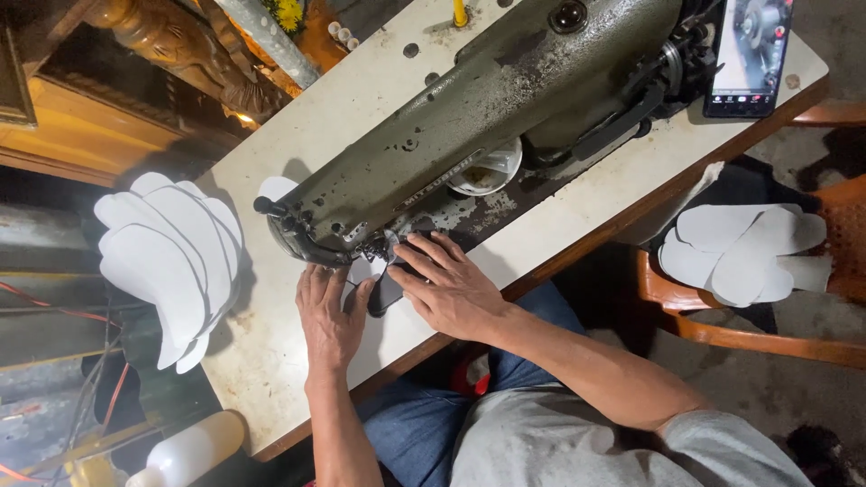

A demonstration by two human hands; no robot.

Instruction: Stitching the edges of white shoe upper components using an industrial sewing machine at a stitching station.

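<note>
Both hands' fingers [431, 257] press a white-and-black piece [372, 272], seemingly under the needle.

One sewing machine [469, 126] stands on one worktop [271, 343]. Two hands are at its needle end: the left hand [332, 320] and the right hand [451, 289]. Two stacks of white cut pieces show: one stack on the worktop's edge [171, 261], holding at least five pieces, and one stack on the orange chair [740, 252], with about five. There is one phone [749, 54], one white bottle [189, 451] and one small white dish [492, 171].
</note>
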